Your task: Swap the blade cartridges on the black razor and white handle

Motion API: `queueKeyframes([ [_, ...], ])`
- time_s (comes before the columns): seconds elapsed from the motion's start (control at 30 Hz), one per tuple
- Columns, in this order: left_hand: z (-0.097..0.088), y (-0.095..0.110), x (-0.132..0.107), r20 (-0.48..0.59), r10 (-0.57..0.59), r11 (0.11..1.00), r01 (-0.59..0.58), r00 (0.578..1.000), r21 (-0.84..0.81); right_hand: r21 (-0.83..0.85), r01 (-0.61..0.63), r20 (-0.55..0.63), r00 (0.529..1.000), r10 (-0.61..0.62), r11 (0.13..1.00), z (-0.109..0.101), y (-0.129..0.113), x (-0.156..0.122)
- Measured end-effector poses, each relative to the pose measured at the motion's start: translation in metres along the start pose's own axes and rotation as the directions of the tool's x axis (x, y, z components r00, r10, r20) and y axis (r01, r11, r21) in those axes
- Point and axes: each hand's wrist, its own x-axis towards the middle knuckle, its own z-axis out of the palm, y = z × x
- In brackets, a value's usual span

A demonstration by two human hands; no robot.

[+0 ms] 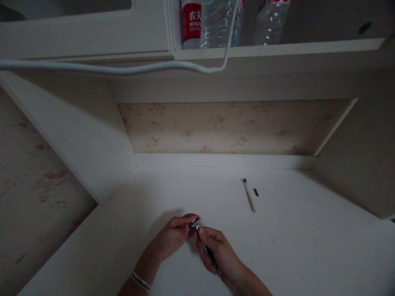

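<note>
Both my hands meet low in the middle of the head view, over a white desk (308, 246). My right hand (217, 250) is wrapped round the dark handle of a small razor-like tool (195, 225). My left hand (175, 234) pinches the tool's shiny metal head from the left, fingers closed. A thin bracelet sits on my left wrist. A pale stick with a dark tip (249, 195) lies on the desk further back to the right, well apart from both hands. Beside it lies a tiny dark piece (256, 192).
The desk sits in a white alcove with side panels and a floral back wall (228, 127). A shelf above holds plastic water bottles (216, 22). A white cable (123, 69) runs along under the shelf. The scene is dim.
</note>
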Motion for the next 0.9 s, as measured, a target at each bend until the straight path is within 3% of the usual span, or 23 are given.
queueKeyframes([
  [0.1, -0.003, -0.005, 0.001, -0.043, 0.013, 1.000, -0.013, 0.999, -0.009, 0.023, 0.015, 0.001, 1.000, -0.015, 1.000, 0.001, 0.001, 0.002],
  [0.3, 0.001, -0.004, 0.003, -0.055, 0.013, 0.999, -0.015, 0.998, -0.036, -0.086, 0.123, 0.012, 0.992, -0.123, 0.989, -0.001, 0.005, 0.004],
  [0.47, 0.002, -0.002, 0.002, -0.026, 0.021, 0.999, -0.021, 0.999, -0.030, -0.207, 0.106, -0.045, 0.992, -0.118, 0.973, 0.001, 0.007, 0.001],
  [0.7, 0.008, -0.001, 0.001, -0.049, 0.066, 0.998, -0.066, 0.997, -0.001, -0.454, 0.204, -0.107, 0.954, -0.280, 0.867, 0.004, 0.010, -0.004],
  [0.9, 0.007, -0.003, 0.002, -0.054, 0.072, 0.997, -0.074, 0.996, -0.022, -0.512, 0.200, -0.107, 0.950, -0.293, 0.835, 0.004, 0.006, -0.004],
])
